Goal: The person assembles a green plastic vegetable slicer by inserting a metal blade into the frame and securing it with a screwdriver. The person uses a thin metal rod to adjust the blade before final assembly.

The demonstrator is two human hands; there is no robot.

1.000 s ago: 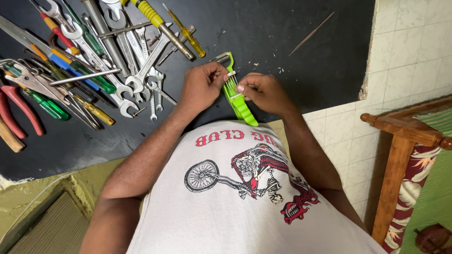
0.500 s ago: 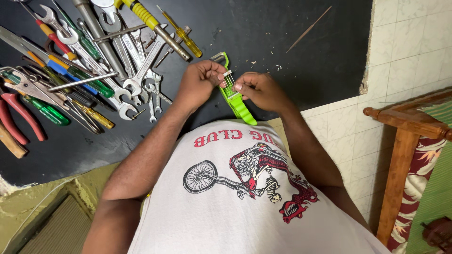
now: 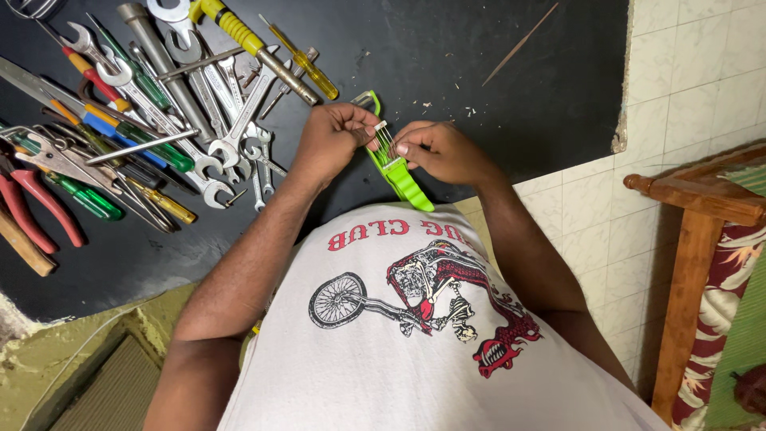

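Bright green tool point(image 3: 405, 179), black table point(image 3: 479, 48), white shirt point(image 3: 383, 375) with red and black bike picture, yellow screwdriver point(image 3: 302, 57), red pliers point(image 3: 36, 195).

Two hands point(image 3: 331, 144) — one green tool point(image 3: 399, 172)

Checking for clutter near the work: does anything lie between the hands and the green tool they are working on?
Nothing visible does. Both the left hand and right hand already grip the bright green plastic-handled tool; the pile of metal spanners lies off to the left.
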